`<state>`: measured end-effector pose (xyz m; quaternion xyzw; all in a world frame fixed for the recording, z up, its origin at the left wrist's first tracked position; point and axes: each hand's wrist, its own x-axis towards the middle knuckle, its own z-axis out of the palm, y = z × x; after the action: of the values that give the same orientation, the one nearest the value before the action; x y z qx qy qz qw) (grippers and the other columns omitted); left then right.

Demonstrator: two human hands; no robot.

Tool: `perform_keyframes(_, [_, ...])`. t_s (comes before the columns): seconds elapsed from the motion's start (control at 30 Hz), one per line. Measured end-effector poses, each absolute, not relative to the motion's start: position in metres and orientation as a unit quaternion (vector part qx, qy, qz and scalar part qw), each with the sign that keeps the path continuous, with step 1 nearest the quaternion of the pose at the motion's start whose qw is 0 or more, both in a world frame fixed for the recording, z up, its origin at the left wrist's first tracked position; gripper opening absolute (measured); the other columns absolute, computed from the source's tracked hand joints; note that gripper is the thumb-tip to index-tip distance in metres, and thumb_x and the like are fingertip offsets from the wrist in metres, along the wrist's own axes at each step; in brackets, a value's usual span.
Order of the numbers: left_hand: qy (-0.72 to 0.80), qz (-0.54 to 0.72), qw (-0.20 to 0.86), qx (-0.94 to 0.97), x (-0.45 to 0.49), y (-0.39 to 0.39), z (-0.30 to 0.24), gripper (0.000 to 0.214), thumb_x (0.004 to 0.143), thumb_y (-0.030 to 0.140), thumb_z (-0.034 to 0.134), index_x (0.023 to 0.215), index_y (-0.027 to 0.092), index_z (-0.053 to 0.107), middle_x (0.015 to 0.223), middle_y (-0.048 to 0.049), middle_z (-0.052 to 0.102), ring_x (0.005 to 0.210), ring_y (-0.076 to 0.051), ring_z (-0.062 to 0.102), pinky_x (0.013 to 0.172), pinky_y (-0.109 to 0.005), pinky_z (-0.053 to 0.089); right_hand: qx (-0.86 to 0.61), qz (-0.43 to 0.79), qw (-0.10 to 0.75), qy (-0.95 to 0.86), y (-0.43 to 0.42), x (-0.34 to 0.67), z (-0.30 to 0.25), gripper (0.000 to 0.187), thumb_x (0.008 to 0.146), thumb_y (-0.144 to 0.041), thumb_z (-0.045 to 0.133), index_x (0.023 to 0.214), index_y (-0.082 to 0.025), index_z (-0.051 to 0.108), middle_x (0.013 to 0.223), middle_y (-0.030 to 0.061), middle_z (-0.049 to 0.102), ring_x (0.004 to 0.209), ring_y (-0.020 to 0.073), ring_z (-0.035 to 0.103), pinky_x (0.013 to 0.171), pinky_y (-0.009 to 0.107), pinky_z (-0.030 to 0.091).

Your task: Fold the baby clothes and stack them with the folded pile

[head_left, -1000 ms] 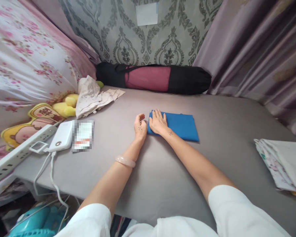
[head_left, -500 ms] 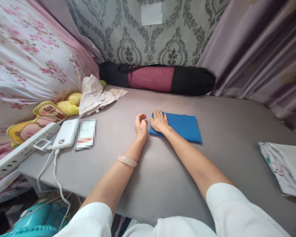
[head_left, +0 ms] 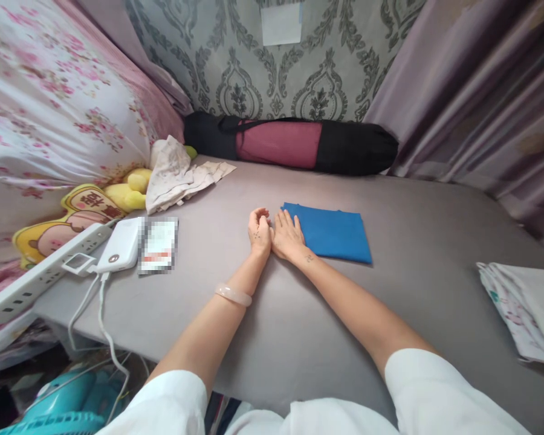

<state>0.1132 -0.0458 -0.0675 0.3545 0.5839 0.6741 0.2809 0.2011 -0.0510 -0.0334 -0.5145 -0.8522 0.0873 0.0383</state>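
Observation:
A folded blue cloth [head_left: 335, 232] lies flat on the grey bed sheet [head_left: 417, 284]. My right hand [head_left: 288, 235] rests flat across its left end, with the fingers stretched out and pointing away from me. Just left of it, my left hand [head_left: 259, 232] stands on its side on the sheet, loosely curled, the thumb apart from the fingertips and nothing visible inside. The two hands touch or nearly touch at the cloth's left edge. A pale bangle [head_left: 233, 295] circles my left wrist.
At the back lies a long black and maroon bag [head_left: 278, 144]. To the left are a crumpled pale cloth [head_left: 170, 178], yellow plush toys [head_left: 49, 235], a white power bank [head_left: 121, 244], a blurred packet [head_left: 158, 244] and a power strip [head_left: 40, 272]. Folded white fabric [head_left: 526, 308] sits at right.
My right hand has slid left and a little toward me, to the cloth's left edge, closing the gap to my left hand. The cloth's far left corner is now uncovered. My left hand has barely moved.

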Motion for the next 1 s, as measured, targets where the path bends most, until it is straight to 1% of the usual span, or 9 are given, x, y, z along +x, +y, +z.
perform_keyframes(0.1, [0.591,0.659,0.279,0.372,0.114,-0.046,-0.066,0.025,0.086,0.018,0.038,0.104,0.017,0.056,0.108,-0.0104,0.066,0.104,-0.018,0.063,0.09,-0.034,0.053,-0.508,0.126,0.043,-0.851,-0.047,0.203,-0.029,0.062,0.099,-0.034,0.019,0.151,-0.003,0.028,0.16,0.0149,0.018,0.149,0.0245,0.007,0.12,0.045,0.005])
perform_keyframes(0.23, [0.595,0.62,0.252,0.445,0.118,-0.049,-0.061,0.028,0.089,0.02,0.039,0.108,0.017,0.058,0.115,-0.0104,0.066,0.11,-0.019,0.061,0.101,-0.038,0.047,-0.52,0.187,0.078,-0.83,-0.034,0.216,-0.022,0.061,0.099,-0.033,0.015,0.153,-0.008,0.025,0.161,0.0099,0.018,0.149,0.02,0.011,0.12,0.043,0.011])
perform_keyframes(0.37, [0.571,0.538,0.205,0.586,0.127,-0.055,-0.059,0.035,0.088,0.02,0.041,0.117,0.017,0.06,0.128,-0.0124,0.062,0.123,-0.022,0.055,0.11,-0.04,0.038,-0.55,0.126,0.107,-0.818,-0.019,0.237,-0.023,0.06,0.098,-0.03,0.02,0.152,-0.006,0.025,0.161,0.0111,0.017,0.149,0.0218,0.01,0.12,0.046,0.009])
perform_keyframes(0.47, [0.566,0.471,0.168,0.656,0.134,-0.057,-0.061,0.04,0.088,0.018,0.041,0.123,0.018,0.059,0.136,-0.0122,0.058,0.133,-0.024,0.047,0.115,-0.045,0.029,-0.565,0.087,0.088,-0.816,-0.012,0.251,-0.031,0.06,0.097,-0.03,0.021,0.151,-0.004,0.027,0.16,0.0121,0.02,0.149,0.0236,0.012,0.12,0.048,0.007])
perform_keyframes(0.57, [0.578,0.417,0.154,0.684,0.138,-0.059,-0.064,0.043,0.087,0.017,0.041,0.126,0.021,0.058,0.14,-0.0106,0.056,0.137,-0.024,0.042,0.118,-0.049,0.022,-0.569,0.095,0.065,-0.814,-0.01,0.256,-0.038,0.061,0.098,-0.031,0.019,0.152,-0.005,0.026,0.159,0.011,0.023,0.148,0.0237,0.014,0.12,0.049,0.008])
perform_keyframes(0.83, [0.593,0.351,0.135,0.712,0.139,-0.061,-0.061,0.045,0.087,0.016,0.042,0.13,0.019,0.056,0.142,-0.0132,0.053,0.138,-0.025,0.042,0.118,-0.049,0.02,-0.564,0.128,0.06,-0.814,-0.01,0.258,-0.035,0.061,0.098,-0.031,0.018,0.153,-0.006,0.024,0.16,0.0096,0.021,0.148,0.023,0.013,0.12,0.049,0.008])
perform_keyframes(0.9, [0.606,0.322,0.113,0.719,0.141,-0.064,-0.058,0.043,0.091,0.02,0.041,0.132,0.019,0.054,0.143,-0.0128,0.052,0.138,-0.024,0.042,0.119,-0.048,0.02,-0.577,0.117,0.07,-0.805,-0.011,0.264,-0.032,0.061,0.099,-0.032,0.018,0.153,-0.005,0.025,0.16,0.0105,0.02,0.148,0.023,0.013,0.12,0.049,0.007])
perform_keyframes(1.0, [0.624,0.257,0.061,0.735,0.143,-0.069,-0.053,0.044,0.097,0.035,0.037,0.137,0.019,0.049,0.146,-0.0112,0.05,0.139,-0.023,0.04,0.119,-0.049,0.018,-0.617,0.072,0.087,-0.779,-0.012,0.275,-0.03,0.06,0.099,-0.032,0.019,0.151,-0.002,0.027,0.16,0.0129,0.022,0.148,0.0241,0.012,0.12,0.05,0.004])
